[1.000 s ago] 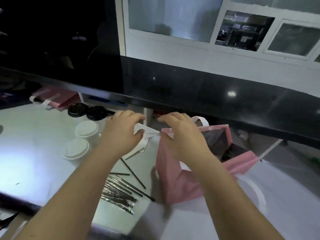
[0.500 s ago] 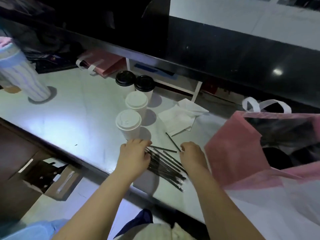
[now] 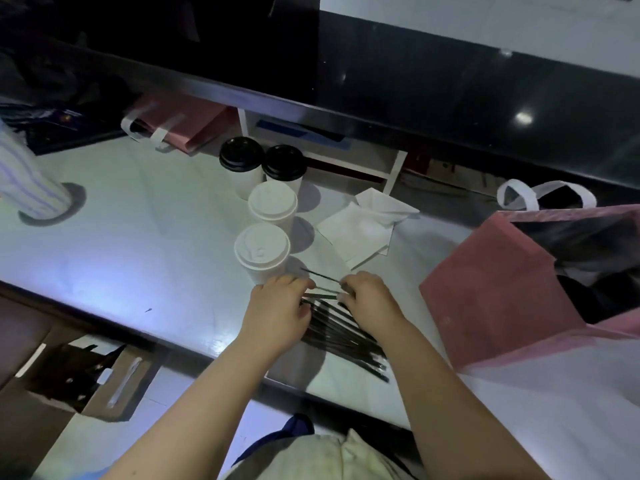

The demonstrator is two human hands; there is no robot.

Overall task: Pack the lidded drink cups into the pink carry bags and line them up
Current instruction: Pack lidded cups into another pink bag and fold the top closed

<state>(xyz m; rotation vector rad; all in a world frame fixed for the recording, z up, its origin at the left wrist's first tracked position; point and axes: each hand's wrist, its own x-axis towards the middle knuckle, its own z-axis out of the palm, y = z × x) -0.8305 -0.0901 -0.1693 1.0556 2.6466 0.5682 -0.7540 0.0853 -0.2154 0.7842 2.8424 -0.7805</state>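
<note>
While left hand (image 3: 277, 315), right hand (image 3: 371, 303) pinch straws (image 3: 346, 336) near counter edge (image 3: 194, 342).

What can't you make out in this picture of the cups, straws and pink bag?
Head view only.
Inside the pink bag: dark, and cut off by the right edge.
Drinks in the four cups: lids cover them.
Whether the left hand or right hand pinches any of the straws: knuckles hide the fingertips.
The striped object: cut off by the left edge, blurred.
</note>
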